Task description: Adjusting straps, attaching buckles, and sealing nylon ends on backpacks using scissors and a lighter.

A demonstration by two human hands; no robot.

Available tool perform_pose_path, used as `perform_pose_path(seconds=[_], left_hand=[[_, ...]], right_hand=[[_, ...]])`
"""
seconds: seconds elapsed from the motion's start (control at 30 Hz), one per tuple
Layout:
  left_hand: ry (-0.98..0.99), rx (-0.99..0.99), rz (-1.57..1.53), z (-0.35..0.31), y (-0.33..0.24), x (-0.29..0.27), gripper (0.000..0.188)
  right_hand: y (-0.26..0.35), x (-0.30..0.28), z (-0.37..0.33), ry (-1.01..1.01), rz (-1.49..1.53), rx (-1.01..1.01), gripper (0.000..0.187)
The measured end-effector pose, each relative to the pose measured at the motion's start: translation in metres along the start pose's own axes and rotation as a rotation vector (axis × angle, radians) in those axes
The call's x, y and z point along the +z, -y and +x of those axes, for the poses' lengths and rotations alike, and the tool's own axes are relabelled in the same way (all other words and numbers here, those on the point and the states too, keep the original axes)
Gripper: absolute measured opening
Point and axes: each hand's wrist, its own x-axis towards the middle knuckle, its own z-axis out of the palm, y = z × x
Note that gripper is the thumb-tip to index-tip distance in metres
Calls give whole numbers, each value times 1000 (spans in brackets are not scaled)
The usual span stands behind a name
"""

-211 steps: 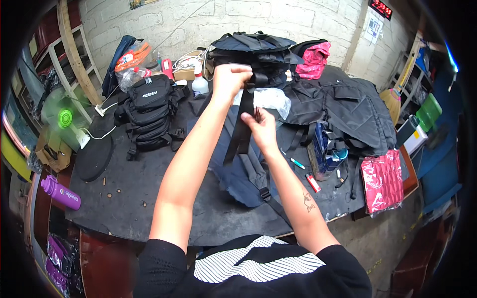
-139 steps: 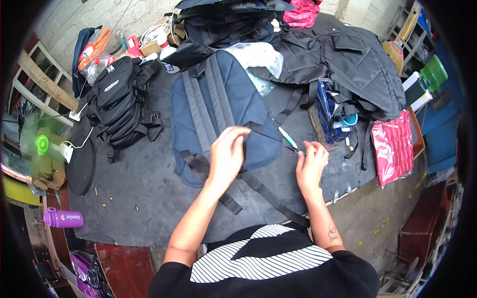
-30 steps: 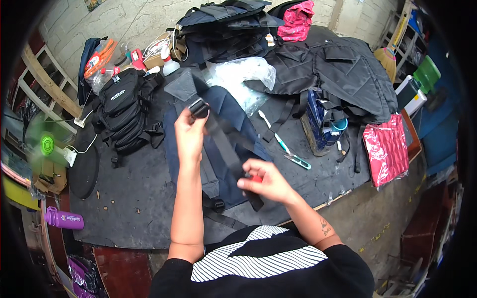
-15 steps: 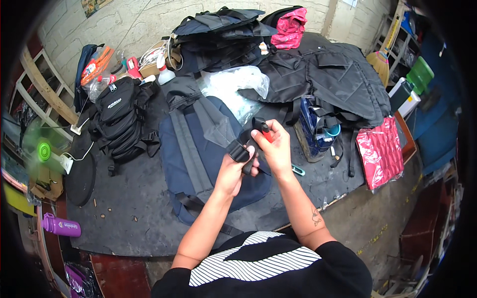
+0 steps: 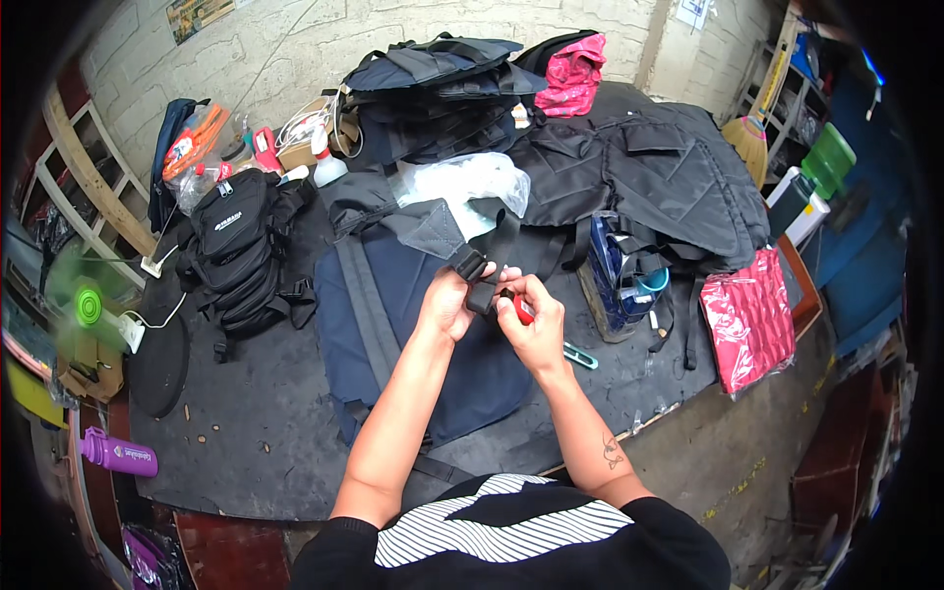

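Head view, black bag (image 5: 236, 241) on the table (image 5: 246, 477), navy backpack (image 5: 467, 379) lying right of it, left hand (image 5: 448, 305) gripping a black strap (image 5: 482, 296) near its buckle (image 5: 467, 262), right hand (image 5: 536, 323) clasping a red lighter (image 5: 524, 311), teal cutter (image 5: 580, 356) nearby.

Head camera: left one of fisheye pair, worn on your head. Looks steeply down and forward over black table (image 5: 246, 447). Pale block wall (image 5: 393, 22) at 12 o'clock, farthest; your striped shirt (image 5: 501, 531) at 6 o'clock, very near. Your left hand (image 5: 450, 307) and right hand (image 5: 535, 323) near centre. Straight edges bend toward rim.
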Motion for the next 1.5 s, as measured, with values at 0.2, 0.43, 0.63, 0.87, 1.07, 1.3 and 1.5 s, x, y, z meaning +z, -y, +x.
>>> perform_pose_path(seconds=[0.2,0.43,0.63,0.87,1.07,1.3,1.5], left_hand=[[-24,21,57,4,-4,-2,17],[-54,59,75,3,-3,0,18],[-13,45,70,5,-1,-3,17],[-89,110,271,8,-4,-5,12],[-200,300,348,6,-4,-1,15],[-172,245,301,10,-1,-7,14],[-170,184,380,17,11,-9,20]], right_hand=[[7,5,3,-49,-143,-107,12],[6,6,3,-47,-132,-70,12],[1,2,0,-7,-32,46,16],[4,10,6,-9,-347,-7,17],[-5,23,8,-63,-309,-35,18],[-8,23,6,-60,-281,-22,17],[-26,10,6,4,349,118,13]])
